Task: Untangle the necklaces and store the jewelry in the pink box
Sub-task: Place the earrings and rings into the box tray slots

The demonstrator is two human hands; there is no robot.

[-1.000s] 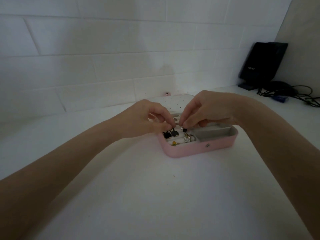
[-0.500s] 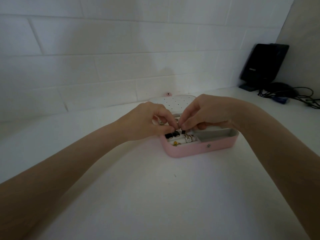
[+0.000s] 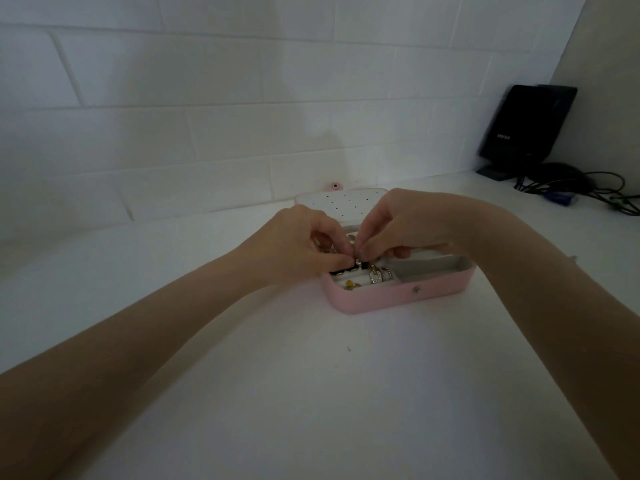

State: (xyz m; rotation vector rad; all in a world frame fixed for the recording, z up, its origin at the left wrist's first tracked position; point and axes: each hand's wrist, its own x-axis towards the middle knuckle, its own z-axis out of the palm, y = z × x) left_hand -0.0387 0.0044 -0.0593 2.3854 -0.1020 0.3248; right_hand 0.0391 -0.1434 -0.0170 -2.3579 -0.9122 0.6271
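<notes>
A person's left hand (image 3: 301, 244) and right hand (image 3: 408, 226) meet fingertip to fingertip over the open pink jewelry box (image 3: 398, 292) on a white table (image 3: 311, 393), both pinching a small black-and-metal jewelry piece (image 3: 360, 264) just above the box's front-left compartment, beside silver rings (image 3: 379, 274).

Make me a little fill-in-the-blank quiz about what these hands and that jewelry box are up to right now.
1. The jewelry box on the white table is ____ in colour.
2. The box's lid is ____.
3. Both the left hand and the right hand meet over the box's ____ end.
4. The black speaker stands in the far ____ corner.

Missing words: pink; open; left; right
</notes>
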